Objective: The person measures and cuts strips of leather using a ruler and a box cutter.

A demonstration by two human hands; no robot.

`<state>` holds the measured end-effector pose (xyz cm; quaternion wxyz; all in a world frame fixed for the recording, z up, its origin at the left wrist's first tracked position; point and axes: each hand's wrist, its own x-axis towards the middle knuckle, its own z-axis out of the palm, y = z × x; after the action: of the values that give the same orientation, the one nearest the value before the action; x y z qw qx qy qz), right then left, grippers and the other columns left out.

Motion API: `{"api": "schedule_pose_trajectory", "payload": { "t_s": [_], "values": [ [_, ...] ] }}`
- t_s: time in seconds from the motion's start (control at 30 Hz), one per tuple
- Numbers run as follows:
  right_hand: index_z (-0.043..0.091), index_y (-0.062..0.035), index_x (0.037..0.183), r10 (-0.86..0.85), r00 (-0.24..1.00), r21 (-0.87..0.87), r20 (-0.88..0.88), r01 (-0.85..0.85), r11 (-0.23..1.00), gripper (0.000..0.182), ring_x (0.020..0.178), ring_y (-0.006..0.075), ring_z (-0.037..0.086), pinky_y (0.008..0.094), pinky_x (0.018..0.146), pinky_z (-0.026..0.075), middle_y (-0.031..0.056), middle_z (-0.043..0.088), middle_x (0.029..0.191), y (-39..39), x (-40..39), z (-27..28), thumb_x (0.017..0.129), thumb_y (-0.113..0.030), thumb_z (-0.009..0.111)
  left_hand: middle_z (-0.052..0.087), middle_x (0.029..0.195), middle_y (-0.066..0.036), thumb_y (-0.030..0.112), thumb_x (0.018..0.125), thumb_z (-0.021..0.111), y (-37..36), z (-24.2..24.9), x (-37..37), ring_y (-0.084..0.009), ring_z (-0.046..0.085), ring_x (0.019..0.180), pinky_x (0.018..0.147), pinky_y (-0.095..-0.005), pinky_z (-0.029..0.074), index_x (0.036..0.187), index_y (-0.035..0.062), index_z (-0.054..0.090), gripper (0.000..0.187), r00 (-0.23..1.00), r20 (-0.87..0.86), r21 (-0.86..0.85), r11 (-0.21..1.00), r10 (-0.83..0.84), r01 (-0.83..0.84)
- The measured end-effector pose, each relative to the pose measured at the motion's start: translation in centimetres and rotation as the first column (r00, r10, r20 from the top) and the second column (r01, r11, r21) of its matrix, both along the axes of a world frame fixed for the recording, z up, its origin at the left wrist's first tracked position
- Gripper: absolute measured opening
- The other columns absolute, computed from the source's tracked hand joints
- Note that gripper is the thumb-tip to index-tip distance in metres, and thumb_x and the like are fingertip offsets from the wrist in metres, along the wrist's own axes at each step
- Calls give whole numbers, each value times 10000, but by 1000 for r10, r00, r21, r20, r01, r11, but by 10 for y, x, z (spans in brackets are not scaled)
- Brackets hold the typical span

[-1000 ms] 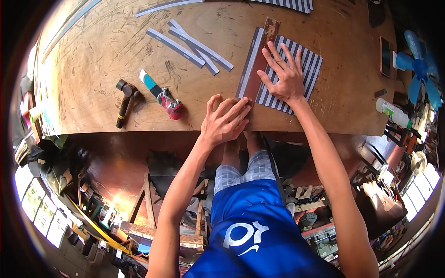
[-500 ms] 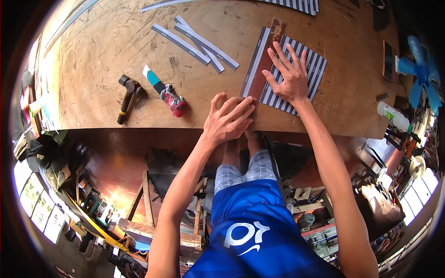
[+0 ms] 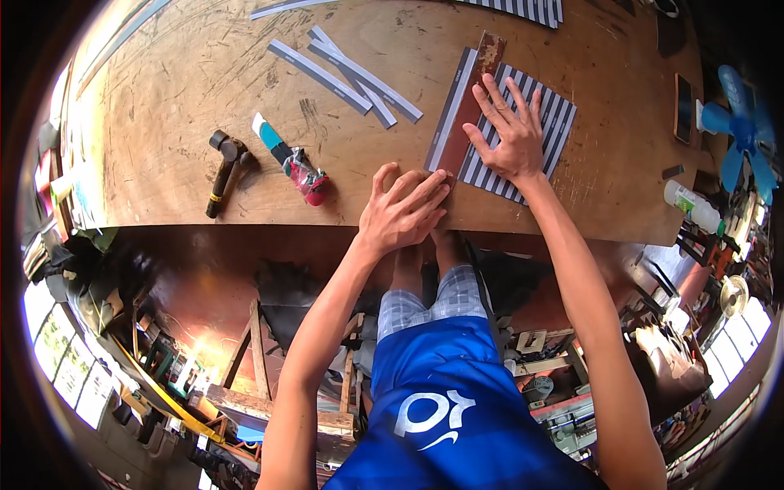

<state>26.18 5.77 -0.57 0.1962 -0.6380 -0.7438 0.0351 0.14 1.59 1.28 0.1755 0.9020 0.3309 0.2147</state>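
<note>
A rust-brown straightedge (image 3: 462, 129) lies slanted over a sheet with grey and white stripes (image 3: 555, 122), leaving a strip of the sheet bare on its left. My right hand (image 3: 513, 140) rests flat with fingers spread, partly on the stripes and partly against the straightedge. At the straightedge's lower end, my left hand (image 3: 402, 211) has its fingers bent and closed in on it; what lies under the palm is hidden. Left of my hands are a box cutter with a blue, black and taped red handle (image 3: 292, 163) and a hammer (image 3: 224, 173).
Several cut strips (image 3: 347, 75) lie crossed on the wooden table (image 3: 180, 98). More striped sheets (image 3: 523, 8) are at its far edge. A phone (image 3: 683, 108), a blue fan (image 3: 741, 126) and a white bottle (image 3: 692, 206) stand at the right.
Both hands and the straightedge hold their places. Only a very slight shift of the whole view shows.
</note>
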Motion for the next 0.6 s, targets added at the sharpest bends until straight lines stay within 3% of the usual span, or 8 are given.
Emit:
{"api": "schedule_pose_trajectory", "payload": {
  "t_s": [0.6],
  "values": [
    [585,-286,1441,3,1000,1,4,-3,1000,607,1441,304,422,651,1216,185,-73,482,1557,0,0,0,877,-479,701,622,1399,43,281,786,803,1,1,1,-174,613,1113,1053,-493,381,1178,179,734,411,1000,10,-1,1000,6,-6]
  ]
}}
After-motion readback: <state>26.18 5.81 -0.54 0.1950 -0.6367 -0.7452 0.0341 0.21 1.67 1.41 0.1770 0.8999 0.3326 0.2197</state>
